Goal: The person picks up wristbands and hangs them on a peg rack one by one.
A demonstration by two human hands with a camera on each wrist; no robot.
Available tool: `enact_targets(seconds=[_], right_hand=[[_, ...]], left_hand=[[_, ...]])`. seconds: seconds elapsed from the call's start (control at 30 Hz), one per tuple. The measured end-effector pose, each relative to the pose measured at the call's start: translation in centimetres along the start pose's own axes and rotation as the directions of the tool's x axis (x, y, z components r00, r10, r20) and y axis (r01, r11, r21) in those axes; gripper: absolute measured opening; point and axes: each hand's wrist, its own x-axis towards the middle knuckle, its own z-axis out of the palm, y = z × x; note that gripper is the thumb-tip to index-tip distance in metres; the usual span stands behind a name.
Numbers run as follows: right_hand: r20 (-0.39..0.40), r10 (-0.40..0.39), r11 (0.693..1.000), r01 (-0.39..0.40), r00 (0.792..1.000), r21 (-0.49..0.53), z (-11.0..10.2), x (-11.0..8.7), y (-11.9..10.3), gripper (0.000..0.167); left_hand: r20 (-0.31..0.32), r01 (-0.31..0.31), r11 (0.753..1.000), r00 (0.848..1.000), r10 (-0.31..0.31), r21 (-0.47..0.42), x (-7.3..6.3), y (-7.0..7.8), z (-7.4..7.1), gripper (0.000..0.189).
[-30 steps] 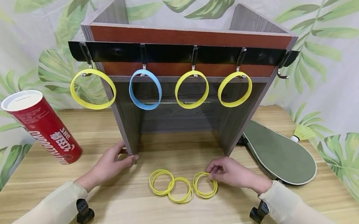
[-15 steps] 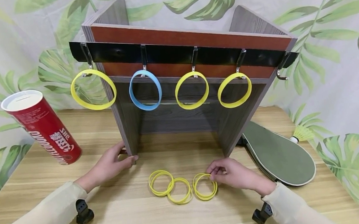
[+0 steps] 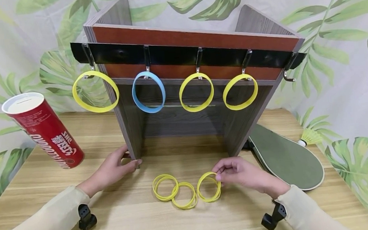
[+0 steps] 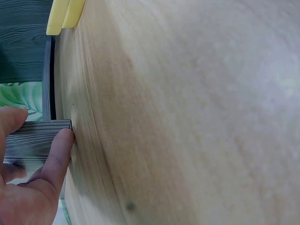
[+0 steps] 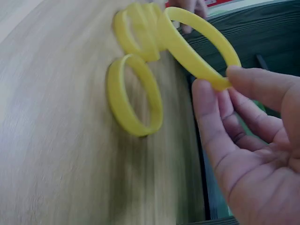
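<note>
My right hand (image 3: 244, 173) pinches a yellow wristband (image 5: 190, 61) between thumb and fingertips, tilted up off the table. Another yellow wristband (image 5: 121, 110) lies on the table beneath it. To the left lie more yellow wristbands in two overlapping groups, one wristband (image 3: 155, 192) among them. My left hand (image 3: 115, 166) grips the bottom front edge of the left grey panel (image 4: 33, 140) of a wooden stand, with thumb and fingers on either side. Across the stand's front, a black hook strip (image 3: 173, 55) carries a blue wristband (image 3: 151, 110) and three yellow ones.
The rightmost hook (image 3: 288, 77) on the strip carries nothing. A red can (image 3: 49, 133) with a white lid stands at the left. A green paddle case (image 3: 286, 157) lies at the right, with a yellow shuttlecock (image 3: 310, 137) behind it. A leaf-print cloth hangs at the back.
My right hand has lifted one yellow wristband from the right-hand pair, tilting its upper edge up, and has moved slightly right and upward. The left hand stays on the panel.
</note>
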Motion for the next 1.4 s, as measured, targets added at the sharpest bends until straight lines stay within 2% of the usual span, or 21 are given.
enact_targets(seconds=[0.13,0.23,0.4,0.5,0.6,0.7,0.9,0.97,1.13,1.2,1.23,1.33,1.4], right_hand=[[-0.030,-0.009,0.999,0.011,1.000,0.053,-0.2,-0.6,-0.9,0.040],[-0.070,-0.049,0.996,0.054,0.996,0.073,-0.3,-1.1,-1.9,0.036],[-0.116,-0.190,0.969,0.205,0.975,0.136,-1.0,-2.0,-3.7,0.016],[-0.141,-0.295,0.929,0.318,0.945,0.189,-1.6,-2.5,-4.8,0.021],[-0.185,-0.389,0.873,0.426,0.902,0.239,-2.3,-3.1,-5.9,0.030],[-0.247,-0.451,0.807,0.510,0.858,0.299,-3.1,-3.7,-6.8,0.035],[-0.402,-0.509,0.657,0.645,0.761,0.389,-4.7,-4.7,-8.7,0.034],[-0.448,-0.509,0.627,0.673,0.735,0.393,-5.1,-5.0,-9.3,0.034],[-0.520,-0.521,0.485,0.735,0.678,0.473,-6.0,-5.6,-10.6,0.034],[-0.541,-0.535,0.401,0.758,0.649,0.513,-6.3,-5.7,-10.9,0.032],[-0.558,-0.536,0.377,0.771,0.633,0.513,-6.4,-5.8,-11.1,0.031],[-0.605,-0.531,0.315,0.800,0.594,0.510,-6.7,-5.8,-11.5,0.029],[-0.649,-0.509,0.314,0.823,0.566,0.473,-6.8,-5.8,-11.8,0.026]], left_hand=[[0.001,-0.004,1.000,1.000,0.004,-0.001,0.0,-0.1,0.0,0.058],[-0.002,-0.008,1.000,1.000,0.008,0.001,0.0,-0.1,0.0,0.058],[-0.009,-0.026,1.000,1.000,0.026,0.008,0.0,-0.2,0.0,0.057],[-0.010,-0.034,0.999,0.999,0.034,0.012,0.0,-0.2,0.0,0.056],[-0.010,-0.035,0.999,0.999,0.035,0.011,0.1,-0.2,0.0,0.056],[-0.009,-0.035,0.999,0.999,0.035,0.009,0.1,-0.2,0.0,0.055],[-0.009,-0.035,0.999,0.999,0.035,0.005,0.1,-0.2,0.0,0.052],[-0.008,-0.034,0.999,0.999,0.035,0.004,0.0,-0.2,0.0,0.052],[-0.007,-0.034,0.999,0.999,0.034,0.001,0.0,-0.2,0.0,0.052],[-0.006,-0.030,1.000,1.000,0.030,-0.001,0.0,-0.2,0.0,0.053],[-0.006,-0.029,1.000,1.000,0.029,-0.001,0.0,-0.2,0.0,0.053],[-0.005,-0.021,1.000,1.000,0.021,0.000,0.1,-0.2,0.0,0.054],[-0.006,-0.020,1.000,1.000,0.020,-0.001,0.1,-0.1,0.0,0.054]])
